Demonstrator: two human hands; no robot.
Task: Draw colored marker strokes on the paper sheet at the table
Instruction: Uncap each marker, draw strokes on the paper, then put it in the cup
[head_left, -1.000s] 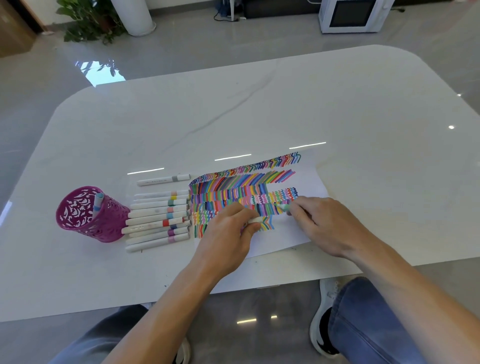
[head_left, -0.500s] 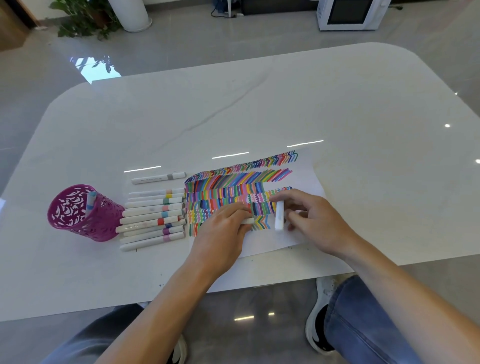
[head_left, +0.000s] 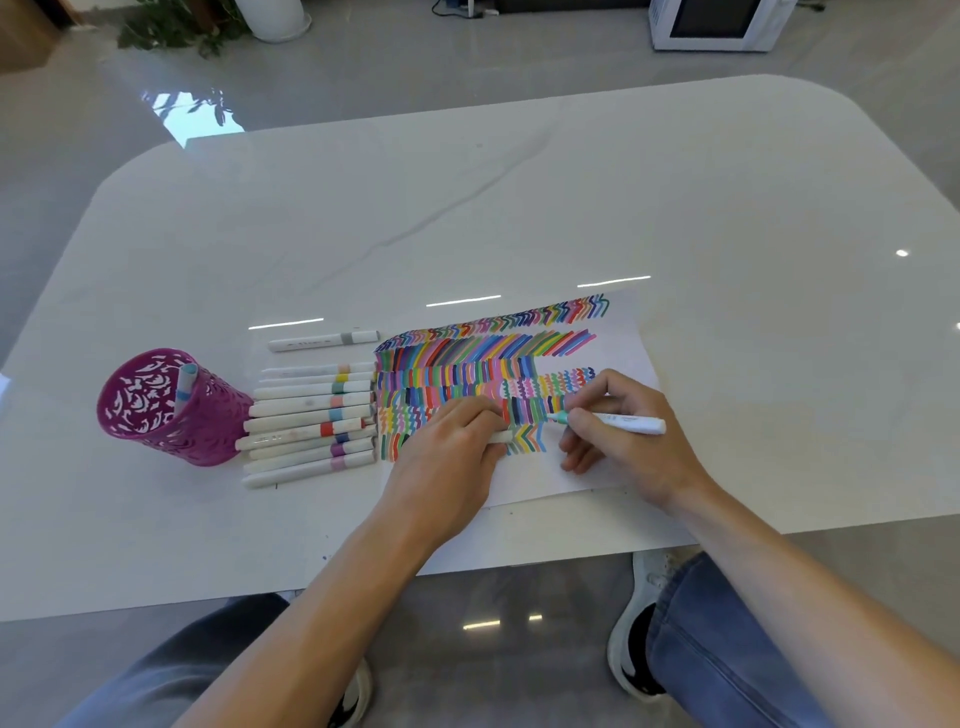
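Head view. Right hand (head_left: 623, 447): thumb and forefinger pinch a marker (head_left: 635, 423) close to its tip. The barrel is smooth white plastic, round, lying nearly level and pointing left, with its tail end jutting past my knuckles. The teal nib sits at the paper sheet (head_left: 621, 348), at the end of a row of short bars. My other fingers curl under onto the sheet, wrist low.

Left hand (head_left: 447, 457): palm down on the sheet, fingers curled round a white cap (head_left: 500, 438), with only a short stub showing at the fingertips.

The sheet is thin, white and flat on the glossy white marble-look table (head_left: 519, 208), mostly packed with colored zigzags and bars. Just left of it lies a row of white markers (head_left: 311, 421) with colored bands, side by side. Beyond them is a magenta perforated plastic cup (head_left: 156, 421) with one marker inside.
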